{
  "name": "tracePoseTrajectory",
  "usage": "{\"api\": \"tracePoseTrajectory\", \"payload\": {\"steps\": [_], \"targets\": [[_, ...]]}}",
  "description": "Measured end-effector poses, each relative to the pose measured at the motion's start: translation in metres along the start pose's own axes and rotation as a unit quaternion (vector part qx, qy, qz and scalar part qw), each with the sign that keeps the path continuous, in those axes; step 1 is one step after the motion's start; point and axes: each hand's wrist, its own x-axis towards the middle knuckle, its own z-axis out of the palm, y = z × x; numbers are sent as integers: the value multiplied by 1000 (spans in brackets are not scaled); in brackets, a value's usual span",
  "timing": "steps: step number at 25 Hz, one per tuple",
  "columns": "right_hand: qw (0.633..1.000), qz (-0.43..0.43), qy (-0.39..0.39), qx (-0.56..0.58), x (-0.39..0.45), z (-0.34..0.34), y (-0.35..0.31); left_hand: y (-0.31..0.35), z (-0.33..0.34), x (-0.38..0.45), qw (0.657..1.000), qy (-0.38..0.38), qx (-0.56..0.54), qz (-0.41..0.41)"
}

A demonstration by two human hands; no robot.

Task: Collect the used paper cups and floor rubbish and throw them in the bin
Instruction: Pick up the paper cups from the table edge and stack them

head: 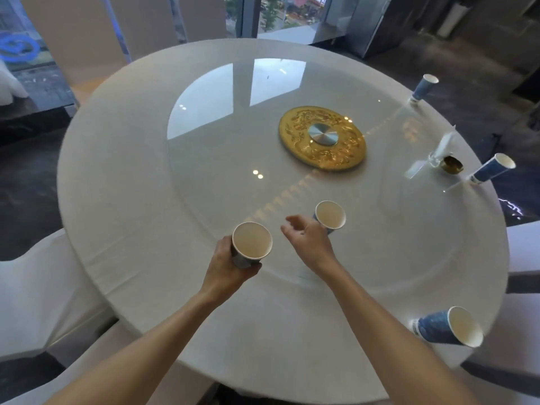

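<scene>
Gathering cups at the round table

Gripping one paper cup (252, 244) in my left hand (230, 266), fingers curled round its wall. My right hand (306, 239) hangs loose-fingered beside a second cup (330, 215) standing on the glass turntable (204, 159); three more cups sit along the table's right edge.

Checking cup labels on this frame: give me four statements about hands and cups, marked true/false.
1. The left hand grips a paper cup. True.
2. The right hand grips a cup. False: its fingers are open, beside the standing cup.
3. Five paper cups are visible. True.
4. The gold disc lies on the floor. False: it sits at the centre of the round table.
</scene>
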Motion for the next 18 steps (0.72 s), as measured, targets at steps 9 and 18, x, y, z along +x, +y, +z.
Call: {"api": "tracePoseTrajectory", "payload": {"steps": [9,18], "targets": [[953,-36,-25,-301,77,-63,87,25,79,-36,997,34,6,-75],[982,-26,-72,-175,71,-78,112,19,103,-79,994,18,33,-106]]}}
